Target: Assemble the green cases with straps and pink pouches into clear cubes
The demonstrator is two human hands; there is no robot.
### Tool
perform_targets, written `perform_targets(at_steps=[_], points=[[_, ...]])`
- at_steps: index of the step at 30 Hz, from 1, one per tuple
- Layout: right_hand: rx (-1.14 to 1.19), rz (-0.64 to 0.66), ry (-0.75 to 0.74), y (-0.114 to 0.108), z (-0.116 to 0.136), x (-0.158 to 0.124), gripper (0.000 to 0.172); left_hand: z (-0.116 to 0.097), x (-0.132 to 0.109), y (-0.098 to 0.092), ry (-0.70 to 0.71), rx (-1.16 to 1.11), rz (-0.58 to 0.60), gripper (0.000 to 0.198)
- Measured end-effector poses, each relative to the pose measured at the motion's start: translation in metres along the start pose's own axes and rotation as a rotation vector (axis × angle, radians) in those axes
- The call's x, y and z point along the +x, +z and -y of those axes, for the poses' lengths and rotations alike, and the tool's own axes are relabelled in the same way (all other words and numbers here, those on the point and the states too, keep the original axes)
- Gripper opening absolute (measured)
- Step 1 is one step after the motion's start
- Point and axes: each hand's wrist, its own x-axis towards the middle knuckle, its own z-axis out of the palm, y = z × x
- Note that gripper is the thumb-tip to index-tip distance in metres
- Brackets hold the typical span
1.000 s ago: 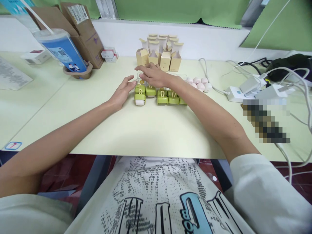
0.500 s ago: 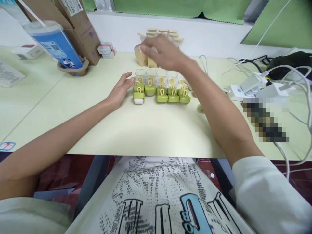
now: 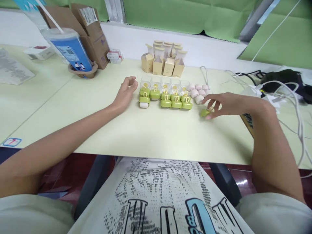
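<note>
My right hand [image 3: 225, 104] is at the right of the table, its thumb and fingers closing around a small green cap with a pale loop [image 3: 204, 112]. To the left, my left hand [image 3: 125, 94] rests on the table with fingers apart, holding nothing, beside the group of small containers. Clear cups with yellow prints [image 3: 166, 83] stand in a row. In front of them sit several green caps with loops [image 3: 176, 104]. A white piece shows under the front left cap [image 3: 144, 100]. Round pale pink pieces [image 3: 194, 93] lie clustered just beyond my right hand.
Small open kraft boxes [image 3: 158, 66] stand against the wall. At the left are a blue drink cup [image 3: 73, 55] in a cardboard holder, a large carton [image 3: 97, 44] and small white boxes [image 3: 115, 56]. White cables [image 3: 299, 120] and a black item [image 3: 282, 83] occupy the right side.
My right hand has moved from above the kraft boxes down and right to the green cap. The view has shifted slightly. My left hand stays beside the containers.
</note>
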Motion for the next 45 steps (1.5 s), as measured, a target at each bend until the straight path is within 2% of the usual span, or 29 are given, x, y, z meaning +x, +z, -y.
perform_targets(at_steps=[2, 3, 4, 5, 6, 7, 9, 10, 11, 13, 15, 17, 20, 21, 23, 24, 25, 27, 30, 35, 38, 41, 43, 45], points=[[0.072, 0.044, -0.118, 0.004, -0.003, 0.003, 0.071, -0.015, -0.006, -0.002, 0.052, 0.027, -0.112, 0.064], [0.136, 0.032, -0.189, 0.005, 0.001, 0.003, 0.068, -0.027, -0.011, -0.002, 0.129, 0.052, -0.176, 0.059], [0.220, 0.007, -0.259, 0.006, 0.008, 0.001, 0.065, -0.042, -0.019, -0.001, 0.264, 0.087, -0.218, 0.051], [0.324, -0.024, -0.329, 0.008, 0.018, -0.002, 0.063, -0.057, -0.029, 0.001, 0.420, 0.121, -0.203, 0.043], [0.441, -0.056, -0.397, 0.013, 0.031, -0.004, 0.060, -0.073, -0.040, 0.005, 0.581, 0.144, -0.158, 0.038], [0.567, -0.085, -0.479, 0.019, 0.046, -0.006, 0.057, -0.089, -0.052, 0.010, 0.696, 0.166, -0.054, 0.041], [0.766, -0.138, -0.636, 0.039, 0.079, -0.006, 0.050, -0.114, -0.074, 0.021, 0.860, 0.213, 0.204, 0.055], [0.849, -0.125, -0.697, 0.051, 0.094, -0.005, 0.048, -0.123, -0.082, 0.027, 0.917, 0.235, 0.287, 0.055], [0.943, -0.120, -0.727, 0.062, 0.107, -0.004, 0.048, -0.129, -0.088, 0.032, 0.967, 0.261, 0.328, 0.052], [1.059, -0.119, -0.724, 0.079, 0.122, -0.002, 0.049, -0.133, -0.094, 0.039, 0.998, 0.294, 0.321, 0.047], [1.066, -0.180, -0.684, 0.084, 0.122, 0.000, 0.050, -0.132, -0.091, 0.043, 0.990, 0.295, 0.283, 0.046], [0.936, -0.333, -0.618, 0.079, 0.109, 0.002, 0.051, -0.127, -0.084, 0.045, 0.991, 0.274, 0.252, 0.050], [0.469, -0.697, -0.366, 0.062, 0.077, 0.008, 0.053, -0.120, -0.073, 0.043, 0.964, 0.263, 0.188, 0.058], [0.284, -0.774, -0.242, 0.058, 0.065, 0.011, 0.047, -0.118, -0.071, 0.042, 0.934, 0.263, 0.185, 0.059], [0.012, -0.756, -0.050, 0.055, 0.045, 0.019, 0.036, -0.115, -0.068, 0.037, 0.854, 0.245, 0.214, 0.060], [-0.064, -0.705, 0.004, 0.055, 0.037, 0.022, 0.040, -0.114, -0.068, 0.035, 0.818, 0.225, 0.238, 0.059], [-0.106, -0.653, 0.032, 0.057, 0.032, 0.026, 0.045, -0.114, -0.068, 0.033, 0.786, 0.204, 0.263, 0.057], [-0.133, -0.606, 0.045, 0.061, 0.028, 0.031, 0.043, -0.114, -0.071, 0.032, 0.742, 0.167, 0.295, 0.051], [-0.110, -0.627, 0.019, 0.066, 0.031, 0.034, 0.039, -0.115, -0.077, 0.035, 0.699, 0.158, 0.328, 0.047], [-0.087, -0.616, 0.005, 0.064, 0.029, 0.034, 0.050, -0.117, -0.083, 0.038, 0.588, 0.143, 0.398, 0.054], [0.097, -0.733, -0.038, 0.060, 0.027, 0.027, 0.045, -0.120, -0.085, 0.036, 0.475, 0.095, 0.447, 0.056], [0.452, -0.856, -0.284, 0.059, 0.044, 0.015, 0.046, -0.124, -0.085, 0.035, 0.343, 0.057, 0.561, 0.048], [0.674, -0.769, -0.482, 0.064, 0.065, 0.008, 0.050, -0.127, -0.086, 0.034, 0.262, 0.017, 0.622, 0.047], [0.833, -0.615, -0.643, 0.071, 0.087, 0.003, 0.051, -0.128, -0.086, 0.035, 0.200, -0.034, 0.628, 0.049]])
